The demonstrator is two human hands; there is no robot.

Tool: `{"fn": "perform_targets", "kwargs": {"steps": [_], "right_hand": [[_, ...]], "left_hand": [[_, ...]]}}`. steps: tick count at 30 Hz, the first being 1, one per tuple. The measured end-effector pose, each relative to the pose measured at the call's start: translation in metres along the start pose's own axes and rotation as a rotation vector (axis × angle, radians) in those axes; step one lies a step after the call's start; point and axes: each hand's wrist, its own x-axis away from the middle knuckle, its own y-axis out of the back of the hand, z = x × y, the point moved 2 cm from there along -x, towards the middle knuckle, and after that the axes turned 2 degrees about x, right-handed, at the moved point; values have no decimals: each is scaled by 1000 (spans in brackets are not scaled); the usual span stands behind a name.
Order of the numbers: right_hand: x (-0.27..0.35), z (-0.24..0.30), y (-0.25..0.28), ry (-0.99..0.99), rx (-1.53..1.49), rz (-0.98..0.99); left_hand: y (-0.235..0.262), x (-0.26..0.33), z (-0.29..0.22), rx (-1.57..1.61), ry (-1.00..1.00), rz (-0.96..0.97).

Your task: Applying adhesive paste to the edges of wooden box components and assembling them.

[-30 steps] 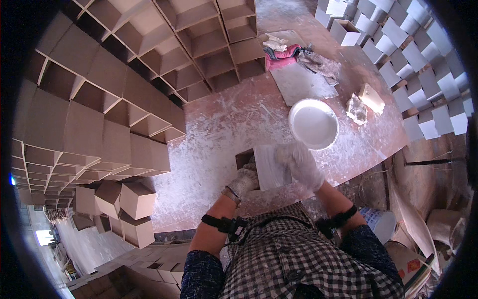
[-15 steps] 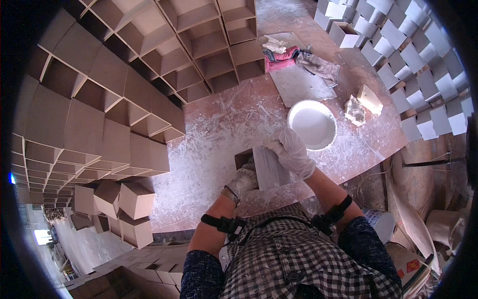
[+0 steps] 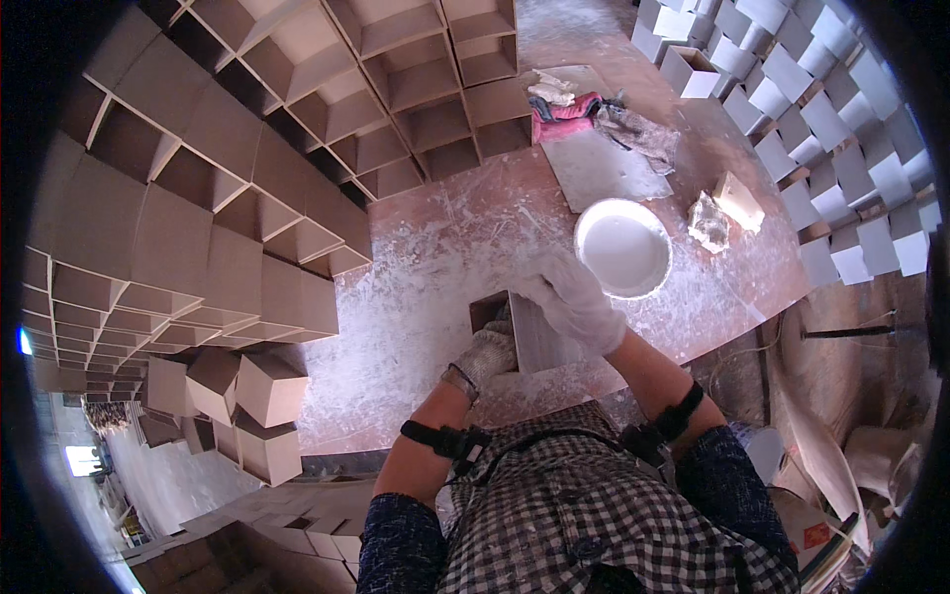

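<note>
One cardboard box, near side of the table, open end leftward, long axis unclear. Left gloved hand: at that opening, fingers partly hidden (their grip I cannot tell). Right gloved hand: over the box's far right edge, nearer the white basin, fingers bunched together, any pinch unreadable.
</note>
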Motion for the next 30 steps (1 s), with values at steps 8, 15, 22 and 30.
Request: {"fn": "perform_targets", "kwargs": {"steps": [8,15,22,30], "right_hand": [[69,46,-7,19,440,569],[41,19,19,60,124,-4],[30,-11,5,-156,90,190],[127,-5,5,171,41,240]], "left_hand": [[-27,-12,26,-80,-91,-54],[-36,-16,33,184,-69,-98],[-39,-24,40,-94,-65,19],[-24,-11,25,-24,-77,-81]]}}
